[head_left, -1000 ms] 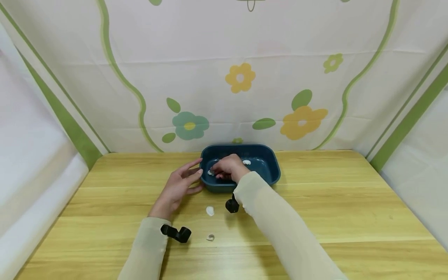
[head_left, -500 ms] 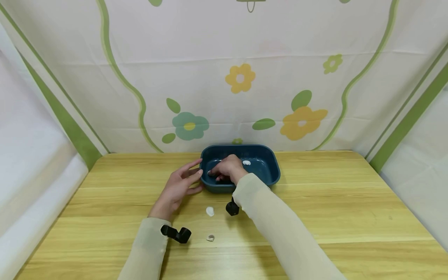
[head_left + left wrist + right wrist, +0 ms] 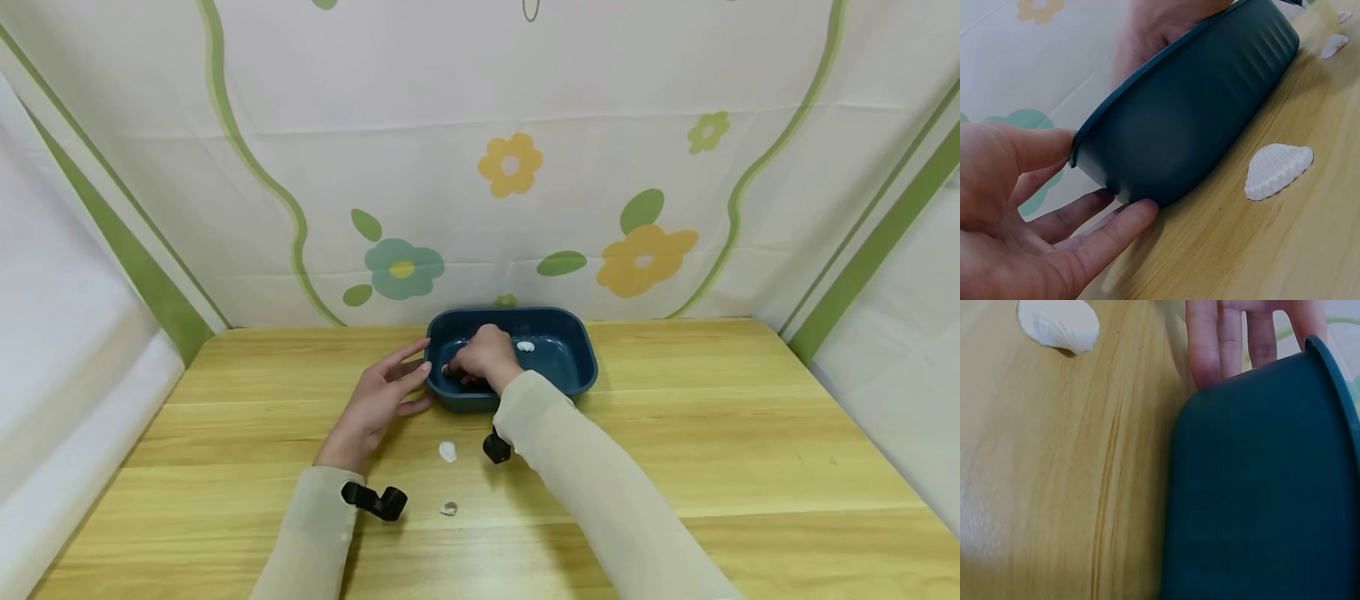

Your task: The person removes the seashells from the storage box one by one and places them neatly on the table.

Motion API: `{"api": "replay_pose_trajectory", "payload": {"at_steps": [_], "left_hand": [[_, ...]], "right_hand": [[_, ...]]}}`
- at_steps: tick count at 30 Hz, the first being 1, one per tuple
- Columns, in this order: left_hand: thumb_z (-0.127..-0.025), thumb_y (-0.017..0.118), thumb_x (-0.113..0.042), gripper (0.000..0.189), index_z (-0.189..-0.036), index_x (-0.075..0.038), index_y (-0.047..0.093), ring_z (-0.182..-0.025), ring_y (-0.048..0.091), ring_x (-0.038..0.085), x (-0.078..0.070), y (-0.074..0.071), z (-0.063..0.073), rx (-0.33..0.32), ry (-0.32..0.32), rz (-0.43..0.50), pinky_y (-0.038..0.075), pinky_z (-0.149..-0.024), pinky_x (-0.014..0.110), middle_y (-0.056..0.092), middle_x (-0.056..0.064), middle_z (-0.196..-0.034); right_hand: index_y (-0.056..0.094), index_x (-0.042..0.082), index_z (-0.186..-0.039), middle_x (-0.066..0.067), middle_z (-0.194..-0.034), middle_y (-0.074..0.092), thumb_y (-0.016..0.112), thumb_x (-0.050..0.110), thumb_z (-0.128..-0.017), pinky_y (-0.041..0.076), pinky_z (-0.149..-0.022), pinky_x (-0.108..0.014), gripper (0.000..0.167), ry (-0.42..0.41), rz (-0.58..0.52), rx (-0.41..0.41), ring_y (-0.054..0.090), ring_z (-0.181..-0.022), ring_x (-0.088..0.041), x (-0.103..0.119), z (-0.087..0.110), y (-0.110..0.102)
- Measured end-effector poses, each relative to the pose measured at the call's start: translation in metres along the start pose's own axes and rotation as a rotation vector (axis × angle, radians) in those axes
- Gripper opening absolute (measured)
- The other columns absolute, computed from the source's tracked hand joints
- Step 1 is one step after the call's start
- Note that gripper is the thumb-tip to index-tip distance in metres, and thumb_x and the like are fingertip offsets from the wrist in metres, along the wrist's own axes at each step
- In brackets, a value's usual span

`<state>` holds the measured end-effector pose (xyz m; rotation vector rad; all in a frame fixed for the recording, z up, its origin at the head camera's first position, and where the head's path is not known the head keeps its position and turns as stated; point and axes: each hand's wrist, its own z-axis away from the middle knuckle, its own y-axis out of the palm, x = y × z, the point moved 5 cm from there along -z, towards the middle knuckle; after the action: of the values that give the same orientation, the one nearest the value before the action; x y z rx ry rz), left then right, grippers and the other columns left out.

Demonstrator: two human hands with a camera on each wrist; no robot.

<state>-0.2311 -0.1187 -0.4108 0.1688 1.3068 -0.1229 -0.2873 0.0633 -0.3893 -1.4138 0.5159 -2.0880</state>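
A dark blue-green plastic basin (image 3: pixel 558 360) stands at the table's back edge. My left hand (image 3: pixel 377 400) rests against its left end with fairly straight, spread fingers; in the left wrist view the thumb touches the rim and fingertips touch the lower wall. My right hand (image 3: pixel 486 357) reaches inside with curled fingers at a small white seashell (image 3: pixel 446 369) near the left end, seemingly pinching it; the fingers partly cover it. Another white shell (image 3: pixel 526 346) lies farther right in the basin. The basin wall hides the right hand's fingertips in the right wrist view.
A white ribbed seashell (image 3: pixel 1279 170) lies on the wooden table (image 3: pixel 720 450) in front of the basin. Nearer the person is a smaller curled shell (image 3: pixel 449 508). A flower-printed curtain (image 3: pixel 465 217) hangs directly behind the basin. Black camera mounts (image 3: pixel 378 502) stick out at both wrists.
My right hand's fingers have shifted slightly left and now cover more of the shell in the basin. The left hand stays against the basin. The head view has tilted slightly.
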Motion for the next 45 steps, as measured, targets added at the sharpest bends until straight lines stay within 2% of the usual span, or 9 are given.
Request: {"api": "replay_pose_trajectory", "payload": {"at_steps": [4,11,25,34,40,45], "left_hand": [[-0.111,0.062,-0.024,0.048,-0.159,-0.028,0.055,-0.142,0.059,0.036,-0.001,-0.001,0.000,-0.001,-0.002,-0.004,0.061,-0.105,0.051,0.052,0.016,-0.162],[-0.111,0.063,-0.024,0.048,-0.158,-0.028,0.056,-0.141,0.060,0.034,-0.001,0.000,0.000,-0.007,-0.003,-0.006,0.061,-0.104,0.051,0.053,0.016,-0.161],[-0.111,0.063,-0.027,0.048,-0.158,-0.028,0.055,-0.136,0.064,0.029,0.001,-0.001,0.000,-0.006,0.009,-0.012,0.060,-0.106,0.050,0.052,0.017,-0.162],[-0.111,0.062,-0.025,0.048,-0.158,-0.029,0.055,-0.134,0.065,0.028,0.001,-0.001,0.000,-0.006,-0.001,-0.007,0.061,-0.105,0.050,0.053,0.016,-0.161],[-0.111,0.062,-0.024,0.048,-0.159,-0.028,0.055,-0.133,0.066,0.028,0.001,-0.001,0.000,-0.003,-0.001,-0.006,0.062,-0.104,0.049,0.053,0.017,-0.160],[-0.111,0.063,-0.026,0.049,-0.159,-0.028,0.055,-0.136,0.064,0.031,0.000,0.000,0.001,-0.001,0.000,-0.004,0.062,-0.104,0.048,0.053,0.018,-0.161]], "right_hand": [[0.079,0.008,-0.077,-0.003,-0.065,0.073,0.088,0.023,-0.090,0.055,-0.057,-0.025,0.022,-0.028,0.042,0.000,0.071,-0.058,-0.015,0.003,0.002,-0.001],[0.079,0.005,-0.087,-0.004,-0.070,0.075,0.085,0.024,-0.093,0.053,-0.058,-0.024,0.020,-0.021,0.047,0.014,0.070,-0.061,-0.015,0.003,0.005,0.002],[0.082,0.008,-0.080,-0.005,-0.072,0.076,0.090,0.028,-0.089,0.055,-0.063,-0.028,0.024,-0.063,0.087,0.076,0.071,-0.066,-0.018,0.004,0.006,0.002],[0.081,0.010,-0.084,-0.005,-0.080,0.077,0.084,0.027,-0.094,0.051,-0.066,-0.026,0.019,-0.114,0.111,0.113,0.069,-0.072,-0.017,0.005,0.010,0.001],[0.078,0.009,-0.093,-0.006,-0.092,0.076,0.081,0.021,-0.097,0.059,-0.071,-0.026,0.013,-0.140,0.033,0.169,0.073,-0.075,-0.018,0.005,0.013,-0.003],[0.075,0.006,-0.096,-0.009,-0.096,0.076,0.078,0.017,-0.100,0.064,-0.071,-0.029,0.012,-0.169,-0.015,0.232,0.075,-0.075,-0.018,0.001,0.014,-0.005]]}}
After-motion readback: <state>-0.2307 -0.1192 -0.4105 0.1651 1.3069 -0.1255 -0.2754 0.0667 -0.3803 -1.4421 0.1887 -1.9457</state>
